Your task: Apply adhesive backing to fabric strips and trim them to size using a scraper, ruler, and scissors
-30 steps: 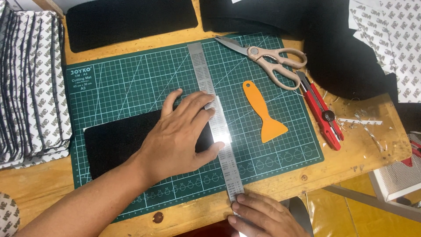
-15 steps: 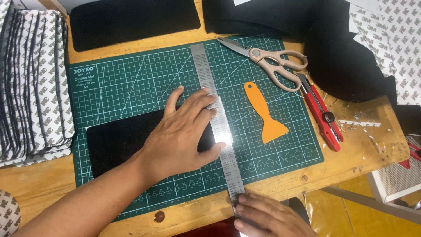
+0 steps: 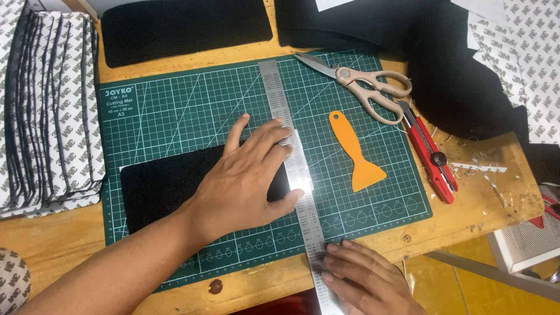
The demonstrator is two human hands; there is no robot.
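Observation:
My left hand [image 3: 248,178] lies flat, fingers spread, pressing on a black rectangular sheet [image 3: 157,186] and on the steel ruler [image 3: 286,125] that runs up the green cutting mat [image 3: 175,111]. The black sheet's right edge meets the ruler, where a thin white strip [image 3: 303,163] shows. My right hand [image 3: 364,280] rests at the near end of the ruler by the table's front edge, fingertips on the metal. Neither hand grips anything.
An orange plastic scraper [image 3: 353,154], beige-handled scissors [image 3: 364,87] and a red utility knife [image 3: 429,151] lie right of the ruler. Stacked patterned-backed sheets [image 3: 49,105] sit at left. Black material [image 3: 181,26] lies at the back, and a black heap [image 3: 461,70] at right.
Almost nothing has moved. Both hands stay on the ruler and the black sheet; only the view has shifted slightly.

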